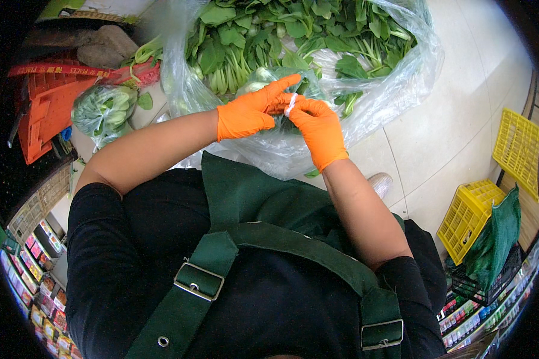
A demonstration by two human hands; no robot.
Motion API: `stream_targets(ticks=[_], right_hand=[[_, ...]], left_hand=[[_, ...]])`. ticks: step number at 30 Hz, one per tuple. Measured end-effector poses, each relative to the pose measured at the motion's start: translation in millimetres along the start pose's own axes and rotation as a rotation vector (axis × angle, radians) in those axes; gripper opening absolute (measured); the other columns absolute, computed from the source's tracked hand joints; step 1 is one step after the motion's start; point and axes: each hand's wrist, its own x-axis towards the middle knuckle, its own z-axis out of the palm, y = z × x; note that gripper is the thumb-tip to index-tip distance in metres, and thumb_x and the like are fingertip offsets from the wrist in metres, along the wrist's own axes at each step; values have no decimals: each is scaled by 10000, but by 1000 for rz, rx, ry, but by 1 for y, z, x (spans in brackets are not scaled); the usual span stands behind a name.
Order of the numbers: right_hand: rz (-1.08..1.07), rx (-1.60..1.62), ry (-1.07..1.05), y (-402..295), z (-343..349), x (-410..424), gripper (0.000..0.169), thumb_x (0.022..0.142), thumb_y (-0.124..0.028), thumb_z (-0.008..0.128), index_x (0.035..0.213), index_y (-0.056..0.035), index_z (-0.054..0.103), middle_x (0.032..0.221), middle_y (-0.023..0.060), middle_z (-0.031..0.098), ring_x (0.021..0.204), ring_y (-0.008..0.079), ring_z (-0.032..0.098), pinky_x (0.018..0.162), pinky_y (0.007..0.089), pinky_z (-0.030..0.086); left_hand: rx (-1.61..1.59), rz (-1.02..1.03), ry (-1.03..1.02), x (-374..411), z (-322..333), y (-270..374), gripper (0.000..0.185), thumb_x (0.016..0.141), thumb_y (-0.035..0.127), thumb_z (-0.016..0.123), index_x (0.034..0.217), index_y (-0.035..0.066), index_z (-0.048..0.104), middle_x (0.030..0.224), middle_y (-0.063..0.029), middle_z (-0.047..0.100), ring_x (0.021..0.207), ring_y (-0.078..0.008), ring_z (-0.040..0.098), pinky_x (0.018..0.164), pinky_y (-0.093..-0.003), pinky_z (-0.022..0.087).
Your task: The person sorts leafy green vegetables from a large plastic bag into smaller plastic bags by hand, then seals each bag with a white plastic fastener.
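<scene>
Both hands wear orange gloves and meet over a clear plastic bag of leafy greens. My right hand pinches a white tie or twisted strip between thumb and fingers. Beside it, my left hand has its index finger stretched out; its other fingers reach to the strip, and whether they grip it cannot be told. Beneath and beyond lies a large open clear plastic sack with loose leafy greens spread in it. A filled, knotted bag of greens rests on the floor at the left.
Red plastic crates stand at the left beside a red net bag. At the right are yellow crates, a green woven sack and a black basket. Stocked shelves line the lower left. A shoe shows by my right forearm.
</scene>
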Motion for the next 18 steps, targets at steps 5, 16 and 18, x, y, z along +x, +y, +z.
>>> stream_targets(ticks=[5,16,18], right_hand=[[-261,-464,219,-6,-9,27,161,796,-159,728,776,-13,663,912,157,597,848,355,604,813,430,496],[38,-349,-434,-28,-11,40,193,855,-251,679,910,-77,742,753,83,549,640,251,549,644,369,483],[633,473,-526,-17,-21,32,187,888,-192,667,951,-22,713,721,14,507,554,134,423,546,294,411]], left_hand=[[282,-108,236,-10,1,-8,573,842,0,639,1380,73,456,1192,-80,614,1097,-187,623,912,-326,497],[1108,-57,459,-13,-6,0,229,903,281,631,1033,104,694,974,-138,669,916,-335,665,780,-421,536],[1279,-76,360,-9,4,4,226,910,277,655,1048,100,674,995,-141,660,960,-371,640,811,-448,529]])
